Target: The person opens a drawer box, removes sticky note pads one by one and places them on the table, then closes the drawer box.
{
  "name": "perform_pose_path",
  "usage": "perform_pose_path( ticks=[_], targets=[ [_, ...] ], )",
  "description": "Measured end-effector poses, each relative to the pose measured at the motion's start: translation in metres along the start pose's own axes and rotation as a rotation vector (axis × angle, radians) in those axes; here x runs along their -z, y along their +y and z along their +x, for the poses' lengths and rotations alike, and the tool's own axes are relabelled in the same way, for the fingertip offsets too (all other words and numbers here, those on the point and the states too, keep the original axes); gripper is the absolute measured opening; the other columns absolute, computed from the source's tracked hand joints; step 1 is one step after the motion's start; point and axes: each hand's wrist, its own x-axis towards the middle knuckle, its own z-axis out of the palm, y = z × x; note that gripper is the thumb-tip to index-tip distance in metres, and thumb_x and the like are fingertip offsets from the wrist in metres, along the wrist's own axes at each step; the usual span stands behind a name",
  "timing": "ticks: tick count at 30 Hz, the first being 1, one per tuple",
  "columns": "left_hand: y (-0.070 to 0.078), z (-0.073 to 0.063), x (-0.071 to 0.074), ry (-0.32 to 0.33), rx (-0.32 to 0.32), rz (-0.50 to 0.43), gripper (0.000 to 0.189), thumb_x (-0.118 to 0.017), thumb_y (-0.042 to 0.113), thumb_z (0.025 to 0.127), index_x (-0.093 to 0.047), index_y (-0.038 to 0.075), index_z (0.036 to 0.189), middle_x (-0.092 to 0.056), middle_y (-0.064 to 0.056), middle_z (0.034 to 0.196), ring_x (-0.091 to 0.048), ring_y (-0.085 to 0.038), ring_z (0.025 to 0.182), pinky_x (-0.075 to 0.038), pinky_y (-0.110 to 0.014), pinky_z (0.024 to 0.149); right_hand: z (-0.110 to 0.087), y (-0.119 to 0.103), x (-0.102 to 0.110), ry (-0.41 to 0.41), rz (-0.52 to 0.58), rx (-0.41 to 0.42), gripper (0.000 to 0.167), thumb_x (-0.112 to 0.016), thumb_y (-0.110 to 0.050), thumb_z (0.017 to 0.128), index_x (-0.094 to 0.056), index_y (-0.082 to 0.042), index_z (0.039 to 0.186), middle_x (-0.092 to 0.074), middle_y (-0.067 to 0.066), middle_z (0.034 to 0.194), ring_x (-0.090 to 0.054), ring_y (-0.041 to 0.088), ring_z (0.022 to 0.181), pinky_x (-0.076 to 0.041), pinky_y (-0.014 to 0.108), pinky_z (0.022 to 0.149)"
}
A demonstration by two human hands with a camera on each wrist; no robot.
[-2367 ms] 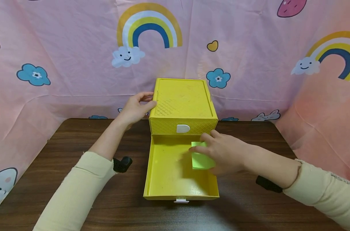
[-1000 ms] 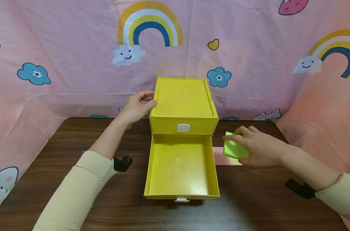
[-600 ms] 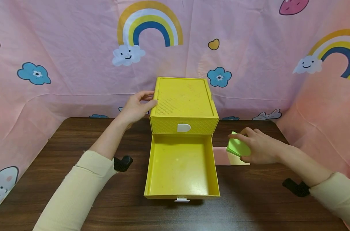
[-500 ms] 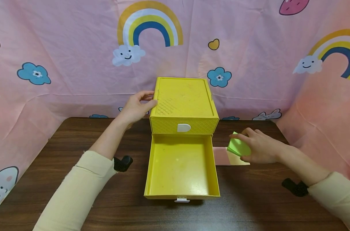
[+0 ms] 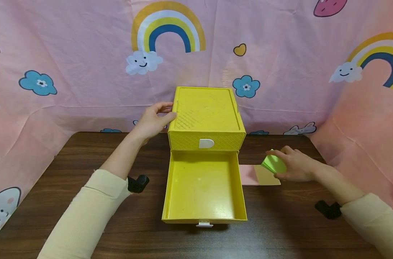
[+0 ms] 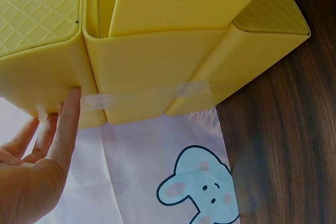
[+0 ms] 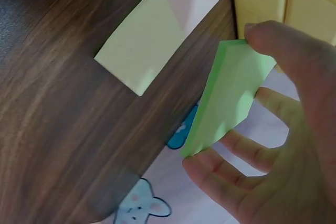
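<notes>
My left hand (image 5: pixel 152 120) rests against the left side of a yellow plastic drawer box (image 5: pixel 206 108), thumb at its top edge. Straight fingers touch the side wall in the left wrist view. The lower drawer (image 5: pixel 199 187) is pulled out, while the upper one, with a white tab (image 5: pixel 206 143), is closed. To the right of the box, my right hand (image 5: pixel 295 165) pinches a green sticky note pad (image 5: pixel 274 163) between thumb and fingers, held tilted. Below it on the table lie a pink sticky note pad (image 5: pixel 248 175) and a pale yellow one (image 5: pixel 267 175), side by side.
The dark wooden table (image 5: pixel 128 230) carries the box near its back edge. A pink patterned cloth (image 5: pixel 96 72) hangs behind and at the sides. Clear tape (image 6: pixel 191 88) crosses the box's side tiers. The drawer's white pull (image 5: pixel 204 224) juts out at the front.
My right hand has carried the green pad from over the drawer to the right, tilting it more. The pink and yellow pads have come into view. My left hand has stayed put.
</notes>
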Motion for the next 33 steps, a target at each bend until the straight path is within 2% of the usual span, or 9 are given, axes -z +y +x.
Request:
perform_pose_path(
  ticks=[4, 10, 13, 20, 28, 33],
  targets=[
    [0.0, -0.001, 0.001, 0.012, -0.012, 0.034, 0.052, -0.055, 0.027, 0.092, -0.04, 0.012, 0.139, -0.043, -0.011, 0.136, -0.043, -0.024, 0.122, -0.052, -0.037, 0.085, 0.001, 0.008, -0.005, -0.033, 0.022, -0.06, 0.069, -0.072, -0.038, 0.075, -0.043, -0.016, 0.134, -0.049, 0.022, 0.109, -0.051, 0.027, 0.08, -0.04, 0.03, 0.057],
    [0.0, -0.001, 0.0, 0.005, -0.005, 0.013, 0.052, -0.055, 0.026, 0.092, -0.039, 0.012, 0.139, -0.043, -0.011, 0.136, -0.044, -0.024, 0.121, -0.055, -0.036, 0.078, 0.001, 0.021, -0.016, -0.087, 0.036, -0.132, 0.07, -0.069, -0.04, 0.077, -0.041, -0.012, 0.134, -0.047, 0.027, 0.109, -0.051, 0.025, 0.071, -0.043, 0.035, 0.058],
    [0.0, -0.001, 0.0, 0.005, -0.003, 0.008, 0.052, -0.055, 0.026, 0.092, -0.039, 0.012, 0.14, -0.043, -0.01, 0.136, -0.044, -0.024, 0.121, -0.056, -0.035, 0.075, 0.001, 0.027, -0.021, -0.106, 0.048, -0.158, 0.07, -0.069, -0.04, 0.077, -0.041, -0.009, 0.134, -0.046, 0.031, 0.111, -0.053, 0.028, 0.072, -0.045, 0.038, 0.06],
    [0.0, 0.0, 0.0, 0.003, 0.005, -0.009, 0.051, -0.055, 0.026, 0.092, -0.039, 0.013, 0.14, -0.043, -0.011, 0.136, -0.046, -0.025, 0.118, -0.056, -0.037, 0.076, 0.0, 0.039, -0.03, -0.167, 0.084, -0.226, 0.072, -0.066, -0.041, 0.08, -0.038, -0.004, 0.134, -0.038, 0.04, 0.119, -0.055, 0.044, 0.084, -0.047, 0.051, 0.067],
    [-0.001, -0.001, 0.0, -0.002, -0.006, 0.008, 0.053, -0.055, 0.027, 0.092, -0.038, 0.012, 0.14, -0.042, -0.011, 0.137, -0.044, -0.025, 0.122, -0.056, -0.036, 0.076, 0.001, 0.051, -0.041, -0.225, 0.112, -0.276, 0.079, -0.064, -0.043, 0.081, -0.032, 0.003, 0.136, -0.036, 0.043, 0.119, -0.056, 0.041, 0.085, -0.047, 0.051, 0.069],
    [-0.001, -0.001, 0.0, 0.003, -0.009, 0.029, 0.053, -0.055, 0.028, 0.092, -0.039, 0.012, 0.14, -0.042, -0.01, 0.136, -0.043, -0.025, 0.122, -0.054, -0.038, 0.08, 0.003, 0.056, -0.046, -0.242, 0.124, -0.31, 0.081, -0.062, -0.043, 0.082, -0.029, 0.007, 0.137, -0.032, 0.047, 0.12, -0.055, 0.047, 0.088, -0.046, 0.055, 0.07]
  ],
)
